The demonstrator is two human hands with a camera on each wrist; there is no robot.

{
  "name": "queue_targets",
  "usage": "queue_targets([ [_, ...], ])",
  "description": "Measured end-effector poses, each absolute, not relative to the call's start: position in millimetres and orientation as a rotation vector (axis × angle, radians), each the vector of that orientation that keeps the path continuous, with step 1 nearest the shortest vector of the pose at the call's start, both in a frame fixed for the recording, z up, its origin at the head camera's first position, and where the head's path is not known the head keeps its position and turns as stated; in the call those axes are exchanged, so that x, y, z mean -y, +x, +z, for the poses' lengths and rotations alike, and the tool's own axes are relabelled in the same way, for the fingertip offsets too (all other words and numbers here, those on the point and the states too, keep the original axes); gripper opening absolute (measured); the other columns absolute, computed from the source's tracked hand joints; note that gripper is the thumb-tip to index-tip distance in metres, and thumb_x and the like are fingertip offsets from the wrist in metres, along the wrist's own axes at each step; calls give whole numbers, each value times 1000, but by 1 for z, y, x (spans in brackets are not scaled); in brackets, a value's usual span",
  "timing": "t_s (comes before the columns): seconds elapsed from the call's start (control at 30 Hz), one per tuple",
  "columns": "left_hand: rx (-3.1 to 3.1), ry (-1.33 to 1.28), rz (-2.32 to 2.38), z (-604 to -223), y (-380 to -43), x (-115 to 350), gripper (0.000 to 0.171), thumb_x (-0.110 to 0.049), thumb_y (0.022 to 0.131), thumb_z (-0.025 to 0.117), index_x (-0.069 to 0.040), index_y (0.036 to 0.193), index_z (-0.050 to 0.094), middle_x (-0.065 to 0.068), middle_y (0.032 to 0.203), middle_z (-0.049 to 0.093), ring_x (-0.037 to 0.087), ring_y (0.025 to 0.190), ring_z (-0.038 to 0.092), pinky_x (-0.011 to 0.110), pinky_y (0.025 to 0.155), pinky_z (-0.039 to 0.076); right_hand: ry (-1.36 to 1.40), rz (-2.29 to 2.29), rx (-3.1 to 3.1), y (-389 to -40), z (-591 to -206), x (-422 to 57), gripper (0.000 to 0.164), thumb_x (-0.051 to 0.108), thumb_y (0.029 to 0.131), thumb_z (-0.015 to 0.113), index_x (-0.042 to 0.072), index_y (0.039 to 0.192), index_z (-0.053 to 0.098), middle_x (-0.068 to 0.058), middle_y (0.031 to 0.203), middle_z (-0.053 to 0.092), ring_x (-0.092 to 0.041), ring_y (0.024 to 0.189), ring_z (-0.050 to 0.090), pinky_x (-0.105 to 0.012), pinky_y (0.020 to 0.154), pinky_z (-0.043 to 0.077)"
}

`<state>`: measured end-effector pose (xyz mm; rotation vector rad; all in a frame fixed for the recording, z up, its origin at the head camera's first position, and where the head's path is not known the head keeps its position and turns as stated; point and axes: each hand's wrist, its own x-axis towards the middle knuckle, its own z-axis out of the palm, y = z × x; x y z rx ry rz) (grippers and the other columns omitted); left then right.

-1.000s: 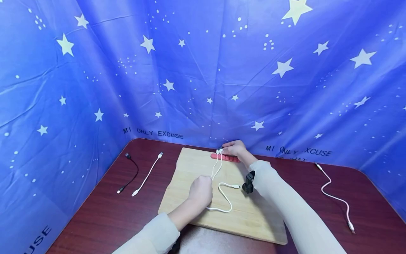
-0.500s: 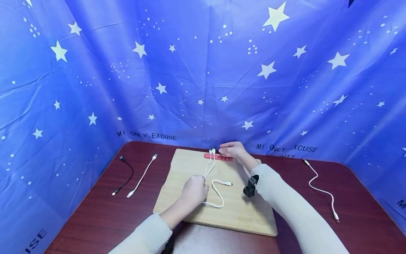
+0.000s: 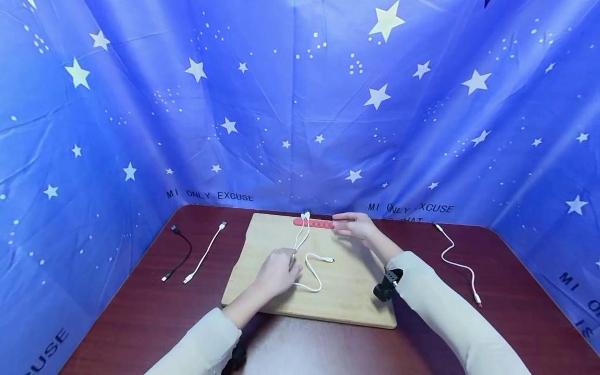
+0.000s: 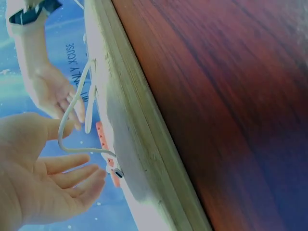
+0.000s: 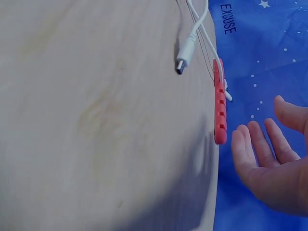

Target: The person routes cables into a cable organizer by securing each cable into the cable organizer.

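A red slotted cable clip (image 3: 320, 224) lies along the far edge of a wooden board (image 3: 351, 297). Two white USB cables (image 3: 308, 237) run over its left end, plugs (image 3: 305, 214) beyond it. In the right wrist view, several slots of the clip (image 5: 220, 115) show without a cable. My left hand (image 3: 276, 272) hovers over the cables at the board's left-centre; its fingers (image 4: 72, 175) and thumb are spread, pinching nothing. One cable curves out to a white connector (image 3: 329, 259). My right hand (image 3: 356, 228) is just right of the clip, fingers extended, holding nothing.
Left of the board, a short black cable (image 3: 186, 255) and a short white cable (image 3: 206, 252) lie on the dark red table (image 3: 154, 307). Another white cable (image 3: 461, 264) lies at the right. A blue star-patterned curtain (image 3: 262, 104) hangs close behind the board.
My right hand has left the plugs at the clip and moved right. The left hand has loosened from its curled grip on the cables. The head view has shifted slightly.
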<state>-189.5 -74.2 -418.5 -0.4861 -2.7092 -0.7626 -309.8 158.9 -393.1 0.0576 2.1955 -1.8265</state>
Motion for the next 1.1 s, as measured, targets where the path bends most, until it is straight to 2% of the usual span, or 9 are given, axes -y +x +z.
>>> queue_targets([
  [0.17,2730,-503,-806,-417,-193,75,38,-20,84,70,4,114,64,16,104,70,33,101,65,43,93,53,60,-1782,-2268,-300,-392,-176,46,4,92,61,-1,136,50,-25,140,51,-33,122,59,-41,105,48],
  [0.33,2764,-489,-868,-415,-194,73,42,-22,87,68,3,120,62,19,118,67,35,113,61,44,102,49,27,-1751,-2343,-288,-394,-199,48,12,92,64,-4,135,51,-23,139,53,-20,110,66,-41,104,48],
  [0.67,2752,-490,-875,-414,-192,68,43,-23,88,67,2,122,61,19,121,66,35,114,61,43,104,48,23,-1698,-2436,-268,-396,-243,51,14,93,62,-11,136,46,-19,134,58,1,93,65,-40,103,49],
  [0.77,2729,-514,-858,-415,-190,64,42,-22,86,68,2,120,62,19,118,67,35,111,62,43,101,50,56,-1660,-2495,-264,-396,-257,52,18,93,63,-10,135,48,-11,124,67,2,93,65,-39,101,51],
  [0.87,2706,-544,-849,-414,-188,60,41,-20,85,69,1,119,62,17,115,68,34,108,63,42,99,51,103,-1629,-2539,-261,-396,-271,55,22,92,64,-9,134,48,7,105,72,2,91,66,-37,98,53],
  [0.93,2696,-562,-851,-411,-187,56,42,-20,85,69,1,120,62,17,115,68,34,109,63,42,99,51,136,-1609,-2557,-260,-395,-281,57,25,92,65,-9,134,48,18,95,69,4,88,65,-35,96,54],
  [1.03,2706,-574,-855,-409,-185,49,43,-21,86,69,1,122,61,16,119,67,34,112,62,42,101,50,164,-1587,-2571,-258,-393,-294,57,25,92,64,-10,134,48,22,89,67,7,84,64,-32,93,56],
  [1.1,2714,-578,-856,-408,-184,45,43,-22,86,68,1,123,61,16,123,66,33,115,61,42,103,49,179,-1558,-2582,-256,-392,-301,57,26,93,63,-10,135,47,21,90,68,7,84,64,-31,92,57],
])
